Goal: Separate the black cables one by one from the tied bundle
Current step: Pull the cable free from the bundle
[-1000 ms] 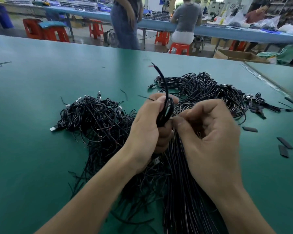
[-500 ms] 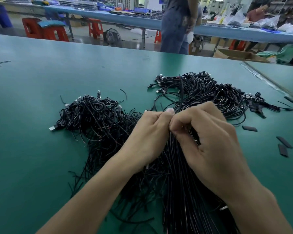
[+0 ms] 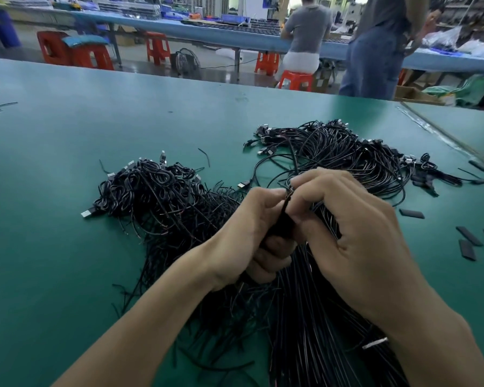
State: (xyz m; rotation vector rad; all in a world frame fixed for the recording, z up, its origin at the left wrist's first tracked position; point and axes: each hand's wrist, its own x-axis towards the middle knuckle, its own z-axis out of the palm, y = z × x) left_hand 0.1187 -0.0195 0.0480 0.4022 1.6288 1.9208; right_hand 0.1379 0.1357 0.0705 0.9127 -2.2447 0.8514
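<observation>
- Grips bundle (image 3: 305, 303) top with left hand (image 3: 249, 236), frame centre.
- Pinches cable (image 3: 287, 198) tip with right hand (image 3: 355, 241), just beside left thumb.
- Loose pile (image 3: 157, 191) centre left; second pile (image 3: 347, 155) upper right.

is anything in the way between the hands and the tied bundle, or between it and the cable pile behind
Nothing visible. The left hand and right hand already hold the bundle at its top end. The pile lies just past the right hand, with only its own loose loops between.
</observation>
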